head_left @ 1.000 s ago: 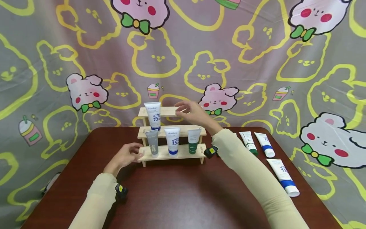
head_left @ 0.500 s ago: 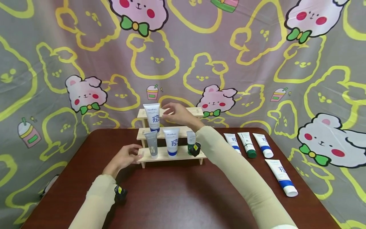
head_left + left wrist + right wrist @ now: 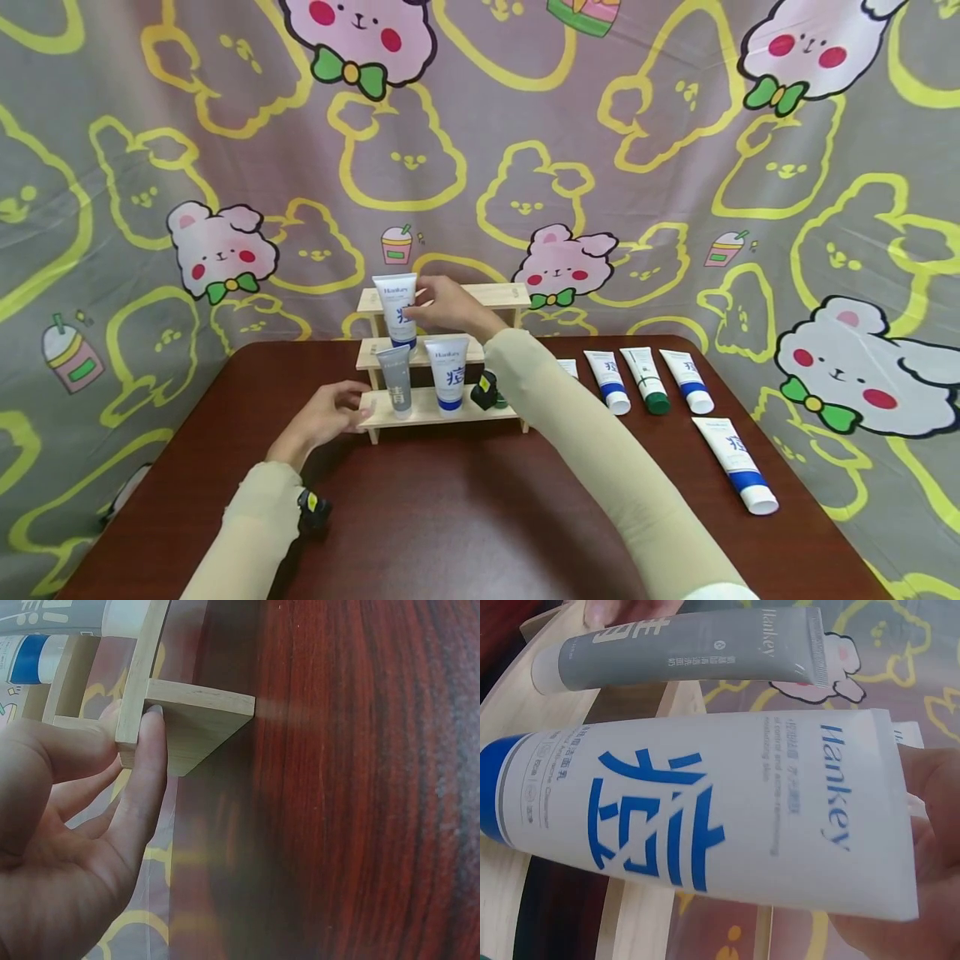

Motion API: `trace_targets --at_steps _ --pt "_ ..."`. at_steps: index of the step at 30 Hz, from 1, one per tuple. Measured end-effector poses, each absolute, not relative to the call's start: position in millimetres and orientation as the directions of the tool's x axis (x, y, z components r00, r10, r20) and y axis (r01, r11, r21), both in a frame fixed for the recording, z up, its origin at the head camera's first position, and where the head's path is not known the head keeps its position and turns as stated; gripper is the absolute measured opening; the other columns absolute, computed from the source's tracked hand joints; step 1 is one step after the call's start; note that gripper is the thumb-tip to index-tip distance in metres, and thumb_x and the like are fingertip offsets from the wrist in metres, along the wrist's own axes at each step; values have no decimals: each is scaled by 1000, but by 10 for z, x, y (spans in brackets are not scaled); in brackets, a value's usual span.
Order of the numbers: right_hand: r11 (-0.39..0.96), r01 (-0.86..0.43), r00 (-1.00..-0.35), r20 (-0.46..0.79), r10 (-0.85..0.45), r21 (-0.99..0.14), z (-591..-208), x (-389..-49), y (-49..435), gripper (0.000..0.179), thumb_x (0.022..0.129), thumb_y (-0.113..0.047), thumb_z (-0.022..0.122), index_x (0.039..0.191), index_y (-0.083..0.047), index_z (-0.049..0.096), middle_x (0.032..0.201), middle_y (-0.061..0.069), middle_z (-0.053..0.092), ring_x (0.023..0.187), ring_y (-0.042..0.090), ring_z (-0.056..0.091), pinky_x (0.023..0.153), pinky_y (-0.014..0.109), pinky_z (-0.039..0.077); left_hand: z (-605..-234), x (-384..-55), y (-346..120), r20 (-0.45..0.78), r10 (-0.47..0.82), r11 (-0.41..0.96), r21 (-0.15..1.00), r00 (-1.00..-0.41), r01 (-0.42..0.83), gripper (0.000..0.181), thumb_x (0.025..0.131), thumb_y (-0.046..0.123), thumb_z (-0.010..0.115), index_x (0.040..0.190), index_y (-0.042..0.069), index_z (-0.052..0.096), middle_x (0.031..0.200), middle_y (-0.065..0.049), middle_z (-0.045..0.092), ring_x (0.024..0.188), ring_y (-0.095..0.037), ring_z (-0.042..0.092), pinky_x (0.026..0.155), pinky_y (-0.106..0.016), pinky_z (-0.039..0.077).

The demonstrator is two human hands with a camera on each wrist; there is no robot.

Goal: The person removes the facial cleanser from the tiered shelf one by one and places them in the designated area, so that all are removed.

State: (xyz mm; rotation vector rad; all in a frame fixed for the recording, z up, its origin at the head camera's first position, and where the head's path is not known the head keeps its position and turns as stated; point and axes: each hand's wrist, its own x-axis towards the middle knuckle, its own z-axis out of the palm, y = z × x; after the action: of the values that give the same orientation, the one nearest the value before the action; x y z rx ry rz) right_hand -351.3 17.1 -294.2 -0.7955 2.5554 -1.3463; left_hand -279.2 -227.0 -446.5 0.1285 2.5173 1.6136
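Upper white tube (image 3: 393, 305) pinched on the wooden rack (image 3: 495, 295)

The right hand (image 3: 452, 307), nearly closed, pinches this tube's right edge; the tube stands on the middle shelf (image 3: 367, 355). The left hand (image 3: 321, 418) is nearly closed too, thumb and fingers pinching the left end of the bottom shelf (image 3: 423, 405), where a grey tube (image 3: 396, 382) and a lower white tube (image 3: 447, 373) stand. More tubes (image 3: 645, 379) lie on the tabletop (image 3: 420, 517) to the right.

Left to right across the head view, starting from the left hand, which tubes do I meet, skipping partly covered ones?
Left hand, standing grey plastic tube, standing white-blue tube on the bottom wooden shelf, lying white-blue tube, lying white tube with green cap, second lying white-blue tube, nearer rightmost white-blue tube.
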Motion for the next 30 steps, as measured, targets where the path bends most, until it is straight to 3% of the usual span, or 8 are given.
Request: trace_targets --at_steps 10,16,24,30 --pt "555 -428 -848 105 -519 -713 -2984 -3571 93 23 92 -18 75 106 -3 64 95 9 67 79 19 63 70 29 56 -4473 -2798 -2283 -88 149 421 907 -985 -17 46 91 -4 70 133 -7 53 109 -24 57 82 -26 65 73 -40 61" --pt "602 -409 -870 93 -484 -686 -3010 -3574 57 23 90 -22 78 101 -6 65 93 7 65 80 17 60 66 25 52 -4485 -2813 -2301 -87 149 422 907 -985 -16 46 91 -4 70 133 -7 53 110 -23 58 82 -26 64 72 -39 61" --pt "543 -350 -893 96 -440 -763 -3007 -3561 40 22 89 -15 79 104 -5 67 93 6 67 82 19 65 70 32 60 -4481 -2816 -2303 -91 143 425 905 -986 -22 46 90 -4 71 133 -6 54 109 -23 58 81 -26 64 73 -41 61" --pt "479 -330 -901 121 -416 -814 -2857 -3521 121 27 91 -16 77 112 -4 66 98 8 66 86 23 66 66 29 59 -4482 -2820 -2298 -77 157 401 916 -985 -8 46 90 -7 69 132 -9 53 108 -24 57 81 -25 64 71 -38 62"
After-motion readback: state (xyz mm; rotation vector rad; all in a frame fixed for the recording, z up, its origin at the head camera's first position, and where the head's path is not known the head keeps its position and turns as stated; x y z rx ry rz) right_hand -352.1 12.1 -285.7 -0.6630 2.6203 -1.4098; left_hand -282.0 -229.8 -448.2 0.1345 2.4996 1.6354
